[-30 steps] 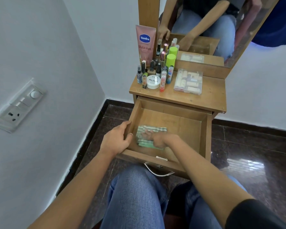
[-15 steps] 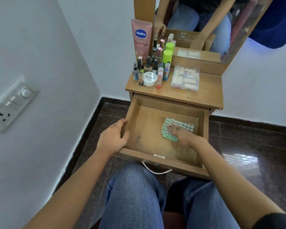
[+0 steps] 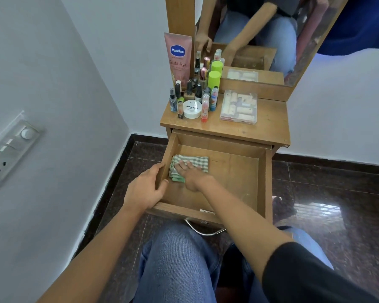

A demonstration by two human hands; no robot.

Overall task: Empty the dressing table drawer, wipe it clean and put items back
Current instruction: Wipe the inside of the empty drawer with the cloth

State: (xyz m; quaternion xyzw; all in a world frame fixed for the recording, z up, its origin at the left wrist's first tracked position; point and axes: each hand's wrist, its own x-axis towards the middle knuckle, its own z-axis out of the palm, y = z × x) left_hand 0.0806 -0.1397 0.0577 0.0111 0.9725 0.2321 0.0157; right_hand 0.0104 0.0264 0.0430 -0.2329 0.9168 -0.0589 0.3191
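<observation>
Wooden drawer (image 3: 234, 171) stood pulled out toward the person's knees, its floor bared for wiping. The left hand (image 3: 146, 189) gripped its left wall, fingers curled over the edge, likely to steady it. The right hand (image 3: 192, 174) pressed the checked cloth (image 3: 197, 164), fingers flat and seemingly slightly apart. The folded cloth lay back-left, long side across the drawer. Beyond, bottles (image 3: 193, 95) and a clear box (image 3: 239, 107) waited on the table (image 3: 271, 125).

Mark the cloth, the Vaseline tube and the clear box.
cloth (image 3: 199, 160), head view, checked upper right part.
Vaseline tube (image 3: 178, 62), head view, pink front.
clear box (image 3: 238, 107), head view, lid centre.
</observation>
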